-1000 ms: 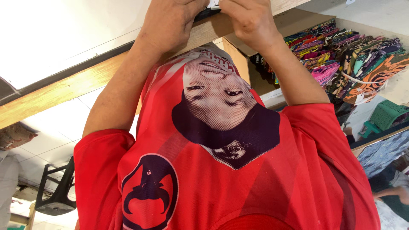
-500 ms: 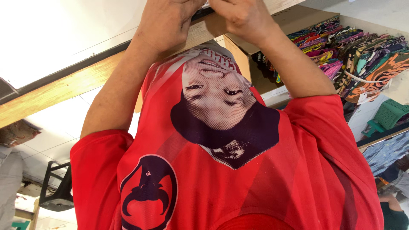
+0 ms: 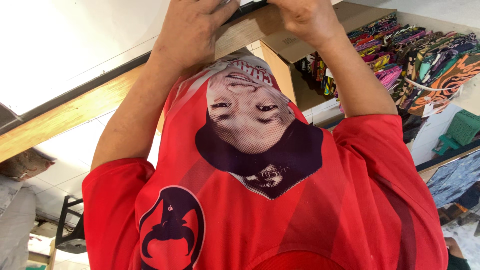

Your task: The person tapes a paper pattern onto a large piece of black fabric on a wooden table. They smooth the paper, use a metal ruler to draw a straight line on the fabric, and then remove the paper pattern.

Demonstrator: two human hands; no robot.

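My left hand [image 3: 192,32] and my right hand [image 3: 302,17] are raised to the top edge of the view, close together. Both have their fingers curled over a thin dark flat thing [image 3: 245,9] with a white bit beside it; most of it is cut off by the frame. It lies against a wooden board [image 3: 240,32]. Below the hands my bare forearms run down to my red printed shirt [image 3: 280,215], which fills the lower half of the view.
Stacks of colourful folded cloth [image 3: 425,60] fill shelves at the right, beside an open cardboard box [image 3: 300,47]. A green basket [image 3: 462,127] stands lower right. A long wooden edge [image 3: 65,117] crosses the left. A black chair [image 3: 70,235] and grey cloth [image 3: 15,210] are lower left.
Both hands have crept slightly higher, so more of the fingers are cut off at the top. The shirt and shelves have shifted a little with the camera.
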